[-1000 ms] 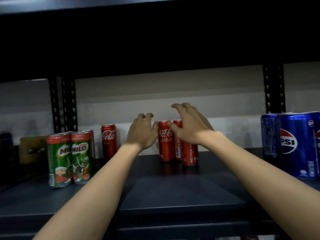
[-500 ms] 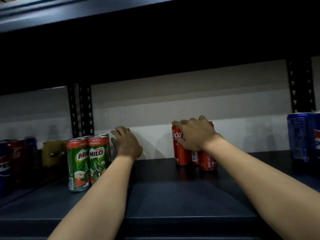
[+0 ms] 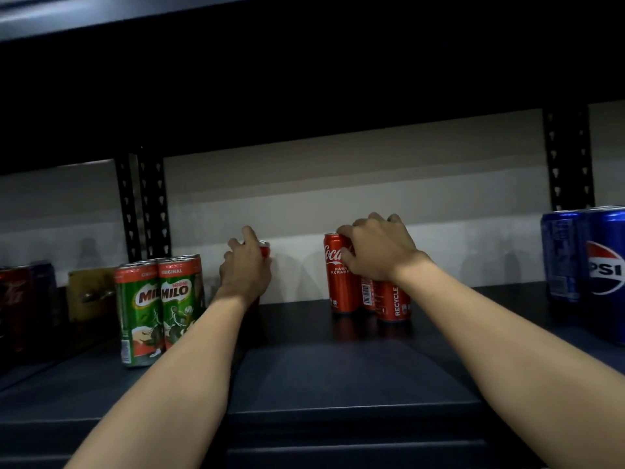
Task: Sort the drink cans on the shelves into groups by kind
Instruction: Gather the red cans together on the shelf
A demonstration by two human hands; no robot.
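Note:
My left hand point(image 3: 246, 269) grips a single red Coca-Cola can point(image 3: 264, 249), mostly hidden behind the hand, just right of the green Milo cans point(image 3: 159, 308). My right hand point(image 3: 377, 250) rests curled over the tops of a cluster of red Coca-Cola cans point(image 3: 340, 282) in the middle of the dark shelf point(image 3: 338, 374). Blue Pepsi cans point(image 3: 598, 272) stand at the right edge.
Further left, in shadow, stand a red can point(image 3: 15, 299), a dark blue can and a brownish box point(image 3: 89, 292). Perforated black uprights point(image 3: 142, 208) rise at the back. An upper shelf point(image 3: 236, 15) hangs low overhead.
My left hand moved left from the Coca-Cola cluster to the lone red can by the Milo cans and closed round it. My right hand stayed on the cluster.

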